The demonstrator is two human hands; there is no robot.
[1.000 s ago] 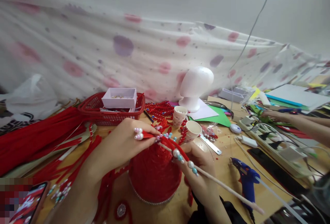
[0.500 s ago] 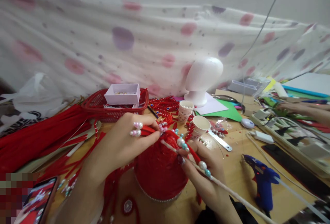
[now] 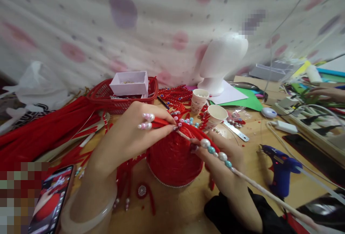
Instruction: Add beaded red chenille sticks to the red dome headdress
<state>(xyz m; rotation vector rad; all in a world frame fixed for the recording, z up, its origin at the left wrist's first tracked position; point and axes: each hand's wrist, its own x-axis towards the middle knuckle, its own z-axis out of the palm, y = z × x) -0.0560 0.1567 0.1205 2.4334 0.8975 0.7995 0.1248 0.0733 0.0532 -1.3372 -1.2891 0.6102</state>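
Note:
A red domed piece [image 3: 176, 158] with a pearl-trimmed lower edge sits on the table in front of me. My left hand [image 3: 134, 133] pinches a red strip at its top; pink pearl ends stick out beside the fingers. My right hand [image 3: 215, 158] has its fingers closed round a pale cord [image 3: 258, 183] that runs from the top of the dome down to the lower right. White and blue beads [image 3: 222, 156] lie along a red strip over the right hand. Pink and blue beads cluster at the top of the dome.
Behind stand a red basket [image 3: 107, 106] with a white box [image 3: 129, 85], paper cups [image 3: 217, 113] and a white foam head [image 3: 223, 59]. At right are a blue glue gun [image 3: 281, 165] and a power strip [image 3: 318, 122]. A phone [image 3: 51, 201] lies lower left; another person's hand [image 3: 326, 93] shows far right.
The view has tilted down, so the scene sits higher. My left fingertips have come closer to the cord's tip at the top of the dome. Both hands keep their hold.

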